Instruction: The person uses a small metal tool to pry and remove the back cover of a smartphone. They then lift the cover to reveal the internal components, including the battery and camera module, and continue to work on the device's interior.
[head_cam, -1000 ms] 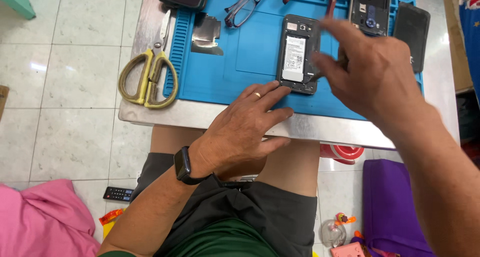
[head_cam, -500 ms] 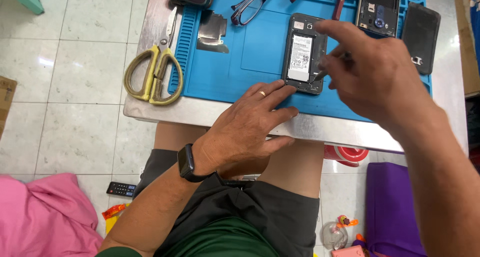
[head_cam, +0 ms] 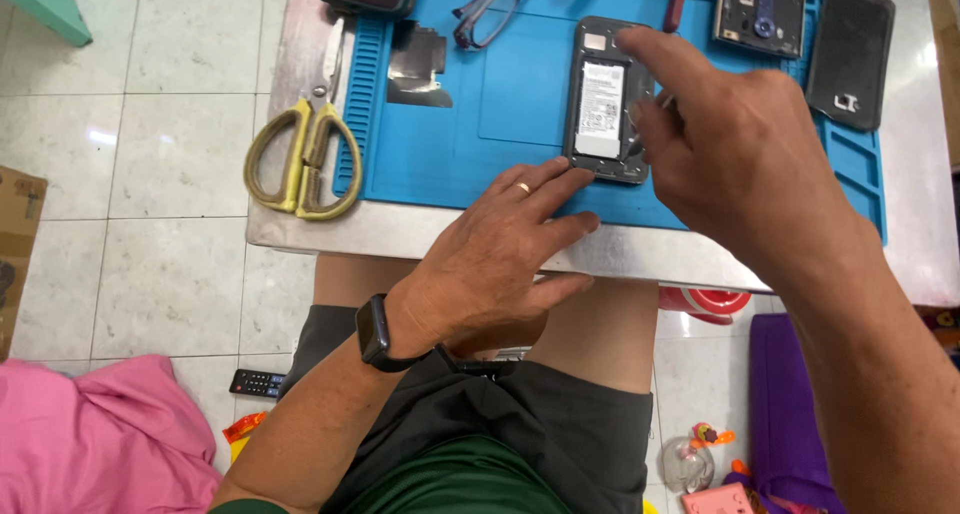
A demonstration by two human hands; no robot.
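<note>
At the near edge of the worktop (head_cam: 300, 229), the left hand (head_cam: 500, 264) lies flat and spread, palm down, holding nothing; its fingertips reach onto the blue mat (head_cam: 450, 144) and touch the near end of the opened phone (head_cam: 603, 99). A dark watch (head_cam: 375, 332) sits on that wrist. The phone lies back-up on the mat with its cover off, the white-labelled battery (head_cam: 600, 109) showing in its dark frame. Over its right side hovers the right hand (head_cam: 740, 164), forefinger stretched toward the phone's far end, thumb and other fingers pinched on what looks like a thin tool; the tip is too small to make out.

The phone looks light and stiff but delicate: the exposed battery and board should not be pressed or pried hard. It is probably best steadied by its outer frame edges, as the mat seems to keep it from sliding.

To the left, yellow-handled scissors (head_cam: 300, 159) lie half off the mat. Farther off rest a metal plate (head_cam: 415, 69), spectacles (head_cam: 490, 9), a second opened phone (head_cam: 760, 9) and, far right, a black back cover (head_cam: 850, 54).
</note>
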